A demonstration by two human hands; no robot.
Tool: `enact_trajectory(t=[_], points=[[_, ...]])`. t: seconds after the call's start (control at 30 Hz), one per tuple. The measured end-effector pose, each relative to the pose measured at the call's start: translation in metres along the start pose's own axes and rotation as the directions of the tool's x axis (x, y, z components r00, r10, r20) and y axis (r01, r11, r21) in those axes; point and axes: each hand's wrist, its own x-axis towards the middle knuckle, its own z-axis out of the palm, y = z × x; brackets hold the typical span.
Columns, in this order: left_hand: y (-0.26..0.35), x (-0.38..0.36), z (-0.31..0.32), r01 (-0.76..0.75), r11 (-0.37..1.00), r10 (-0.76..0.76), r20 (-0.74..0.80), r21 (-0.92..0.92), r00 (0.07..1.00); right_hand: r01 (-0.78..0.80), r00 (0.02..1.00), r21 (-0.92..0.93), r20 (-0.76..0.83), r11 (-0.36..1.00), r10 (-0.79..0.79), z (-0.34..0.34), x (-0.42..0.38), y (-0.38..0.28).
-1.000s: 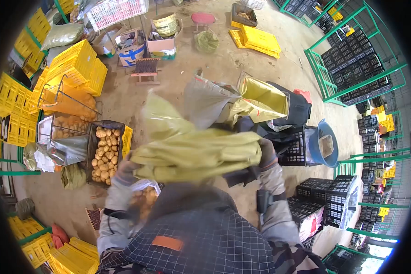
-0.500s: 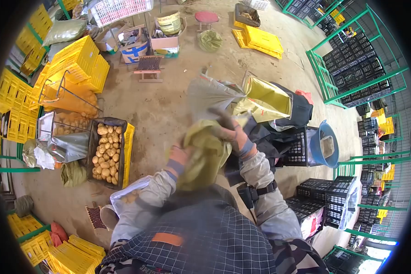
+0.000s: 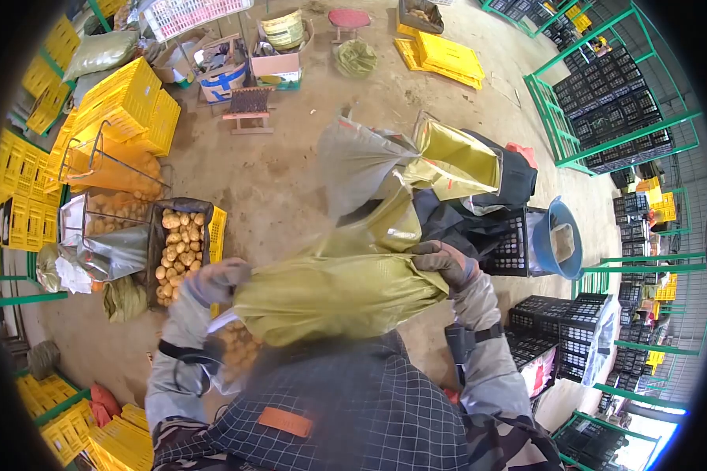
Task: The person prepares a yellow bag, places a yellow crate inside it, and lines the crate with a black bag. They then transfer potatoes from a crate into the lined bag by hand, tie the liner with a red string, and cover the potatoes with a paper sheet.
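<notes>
A yellow-green woven sack (image 3: 346, 294) is stretched sideways in front of my apron. My gloved left hand (image 3: 221, 279) is closed at the sack's left end, slightly blurred. At its right end, my gloved right hand (image 3: 445, 265) grips the edge with bent fingers. More yellow-green sack cloth (image 3: 393, 224) rises behind it towards another yellow sack (image 3: 457, 161), which stands with its mouth spread. Beside that sack lies a grey plastic bag (image 3: 363, 161). Under my left forearm, potatoes (image 3: 239, 345) show in a white bag.
A lined yellow crate of potatoes (image 3: 182, 251) stands to the left. At the right are a blue basin (image 3: 559, 239) and stacked black crates (image 3: 562, 330). A small stool (image 3: 249, 106) and flat yellow crates (image 3: 444, 59) lie farther ahead.
My hands have moved apart, left and right. The sack, bunched between them before, is now pulled out wide and lies across in front of me.
</notes>
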Motion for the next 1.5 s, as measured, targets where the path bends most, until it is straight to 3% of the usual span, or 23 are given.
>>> enact_trajectory(t=[0.03,0.13,0.2,0.3,0.33,0.4,0.43,0.53,0.57,0.67,0.7,0.87,0.97,1.07,1.1,1.2,1.27,1.3,1.37,1.4,1.43,1.47,1.5], points=[[-0.004,0.001,-0.015,-0.052,0.985,0.042,0.065,0.163,0.997,0.067,0.996,-0.048,0.069,0.997,-0.064,-0.007,-0.001,-0.002],[0.000,0.018,-0.018,0.279,0.889,-0.439,-0.499,-0.363,0.748,0.223,0.975,-0.336,0.059,0.915,-0.216,-0.020,0.019,-0.018],[0.048,0.052,0.005,-0.057,0.966,-0.088,-0.527,-0.253,0.846,0.013,0.995,-0.168,-0.098,0.986,-0.030,-0.001,0.036,-0.029],[0.101,0.112,0.067,0.080,0.996,-0.062,-0.408,0.027,0.911,-0.142,0.981,-0.019,-0.138,0.990,0.138,0.046,0.061,-0.065],[0.095,0.126,0.080,0.153,0.973,-0.051,-0.485,0.174,0.873,-0.063,0.962,-0.130,-0.272,0.990,0.025,0.049,0.073,-0.062],[0.010,0.145,0.100,0.364,0.903,-0.423,-0.634,-0.230,0.648,0.043,0.836,-0.366,-0.496,0.930,-0.234,0.048,0.089,-0.052],[-0.005,0.148,0.099,0.329,0.860,-0.509,-0.625,-0.390,0.592,-0.035,0.600,-0.728,-0.563,0.685,-0.568,0.060,0.084,-0.057],[-0.019,0.148,0.089,-0.018,0.703,-0.586,-0.593,-0.711,0.551,0.114,0.392,-0.943,-0.246,0.312,-0.887,0.078,0.053,-0.076],[-0.014,0.145,0.090,-0.077,0.680,-0.571,-0.592,-0.729,0.569,0.316,0.586,-0.872,-0.131,0.374,-0.800,0.087,0.041,-0.073],[0.039,0.129,0.076,-0.278,0.487,-0.476,-0.518,-0.828,0.711,0.158,0.944,-0.760,-0.071,0.630,-0.323,0.108,0.044,-0.041],[0.074,0.113,0.068,-0.352,0.313,-0.403,-0.459,-0.882,0.792,-0.018,0.990,-0.884,-0.080,0.467,-0.114,0.067,0.053,0.018],[0.021,0.079,0.067,0.138,0.785,-0.386,-0.301,-0.604,0.872,-0.318,0.946,-0.943,-0.323,0.095,-0.041,-0.040,0.055,0.072],[0.026,0.075,0.064,0.068,0.631,-0.432,-0.277,-0.773,0.859,-0.486,0.873,-0.824,-0.477,0.291,0.106,0.009,0.078,0.031],[0.052,0.080,0.056,-0.123,0.469,-0.409,-0.338,-0.875,0.848,0.134,0.966,-0.991,0.132,0.006,0.223,0.084,0.089,-0.004],[0.068,0.081,0.052,-0.190,0.411,-0.422,-0.370,-0.892,0.828,-0.068,0.985,-0.909,0.004,0.411,0.173,0.105,0.092,0.047],[0.050,0.077,0.038,-0.325,0.375,-0.412,-0.470,-0.868,0.780,0.036,0.897,-0.888,0.231,0.458,0.377,0.135,0.084,0.110],[0.034,0.068,0.031,-0.313,0.429,-0.432,-0.497,-0.847,0.753,-0.138,0.815,-0.866,0.177,0.481,0.552,0.142,0.093,0.078],[0.018,0.062,0.032,-0.299,0.424,-0.444,-0.484,-0.855,0.754,-0.066,0.879,-0.889,0.163,0.453,0.448,0.131,0.109,0.134],[0.036,0.061,0.025,-0.205,0.429,-0.434,-0.400,-0.880,0.807,-0.079,0.932,-0.841,0.128,0.535,0.338,0.108,0.118,0.023],[0.043,0.064,0.024,-0.162,0.429,-0.426,-0.358,-0.888,0.831,0.278,0.931,-0.947,0.307,0.162,0.198,0.073,0.143,0.028],[-0.032,0.043,0.042,-0.154,0.212,-0.392,-0.228,-0.965,0.891,-0.082,0.988,-0.923,-0.025,0.376,0.154,0.044,0.155,0.013],[-0.033,0.048,0.042,-0.050,0.386,-0.407,-0.219,-0.921,0.887,-0.389,0.919,-0.726,-0.351,0.567,0.180,0.024,0.162,-0.001],[-0.032,0.055,0.038,0.060,0.546,-0.423,-0.214,-0.836,0.880,-0.258,0.966,-0.850,-0.241,0.459,0.098,0.021,0.158,-0.017]])
